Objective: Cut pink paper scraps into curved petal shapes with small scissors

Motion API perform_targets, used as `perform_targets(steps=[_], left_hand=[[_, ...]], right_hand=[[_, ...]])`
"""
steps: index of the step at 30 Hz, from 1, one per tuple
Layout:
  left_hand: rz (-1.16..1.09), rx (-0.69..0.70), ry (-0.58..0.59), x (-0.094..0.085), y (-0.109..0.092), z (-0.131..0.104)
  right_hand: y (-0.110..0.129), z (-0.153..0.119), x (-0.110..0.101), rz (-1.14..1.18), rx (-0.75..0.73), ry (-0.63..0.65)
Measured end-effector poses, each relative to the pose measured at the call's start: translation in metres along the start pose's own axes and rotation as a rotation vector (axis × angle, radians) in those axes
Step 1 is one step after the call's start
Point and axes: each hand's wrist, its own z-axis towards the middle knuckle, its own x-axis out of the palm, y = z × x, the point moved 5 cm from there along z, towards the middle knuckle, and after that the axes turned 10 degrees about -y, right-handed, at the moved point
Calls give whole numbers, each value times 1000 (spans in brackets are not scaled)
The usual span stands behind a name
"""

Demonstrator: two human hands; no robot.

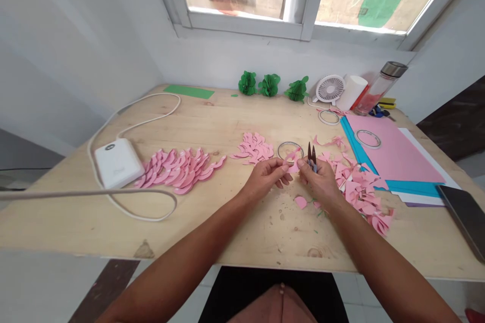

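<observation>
My left hand point(268, 175) pinches a small pink paper piece point(293, 165) between thumb and fingers. Close beside it, my right hand point(321, 177) is closed around scissors point(311, 153), their blades pointing up and away from me. The right thumb and fingertips also meet the pink piece. Behind the hands lies a tape roll point(279, 151). A small heap of cut pink pieces point(254, 147) is left of it, and layered wavy pink strips point(182, 167) spread farther left. Pink scraps point(361, 192) lie to the right of my right hand, partly behind it.
A white power bank point(118, 162) with a looping cable sits at left. Green paper ornaments point(270, 85), a small fan point(330, 89) and a glass bottle point(381, 88) stand along the back. Stacked coloured sheets point(397, 151) and a dark phone point(464, 217) occupy the right side.
</observation>
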Motion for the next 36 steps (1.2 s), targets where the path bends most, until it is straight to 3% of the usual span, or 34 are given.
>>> perform_targets(steps=[8,15,20,32,36], left_hand=[[-136,-112,-78,-5,2,2],[-278,-113,17,-5,-2,2],[-378,-147,-15,-10,0,4],[-224,-50,-198,-19,-1,5],[-158,-39,-174,-16,1,5]], right_hand=[[-3,-3,6,-70,-46,117],[1,-5,9,-104,-102,184],[3,-6,11,-145,-143,206],[6,-5,10,-402,-283,163],[7,-5,8,-387,-260,131]])
